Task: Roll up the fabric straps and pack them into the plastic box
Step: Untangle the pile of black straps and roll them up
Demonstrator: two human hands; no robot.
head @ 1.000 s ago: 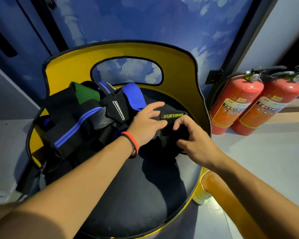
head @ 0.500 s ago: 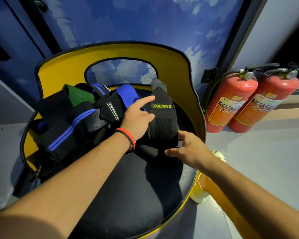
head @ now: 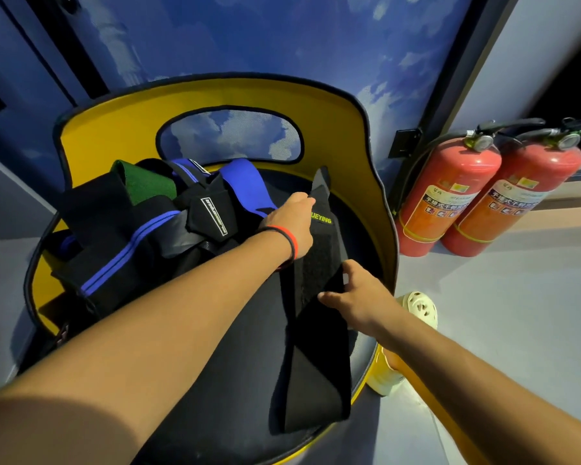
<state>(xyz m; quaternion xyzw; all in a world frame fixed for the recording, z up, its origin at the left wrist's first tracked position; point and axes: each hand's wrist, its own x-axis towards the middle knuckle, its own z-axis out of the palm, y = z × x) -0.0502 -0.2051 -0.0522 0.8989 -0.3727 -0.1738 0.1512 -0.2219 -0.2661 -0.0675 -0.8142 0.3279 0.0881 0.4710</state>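
A long black fabric strap point(head: 316, 357) with a yellow-green brand label lies unrolled down the black seat of a yellow chair point(head: 121, 135). My left hand point(head: 291, 226), with a red and black wristband, pinches the strap's far end near the label. My right hand point(head: 359, 297) rests with spread fingers on the strap's right edge, about midway along. A pile of other straps point(head: 121, 229), black, blue and green, fills the left half of the seat. No plastic box is in view.
Two red fire extinguishers point(head: 450, 196) stand on the floor to the right of the chair, against the blue cloud-patterned wall. A pale yellow perforated shoe point(head: 420, 307) shows beside the chair's right edge.
The black strap has been unfolded from a short bundle into a long strip down the seat. My left hand moved to its far end; my right hand slid back toward me along it.
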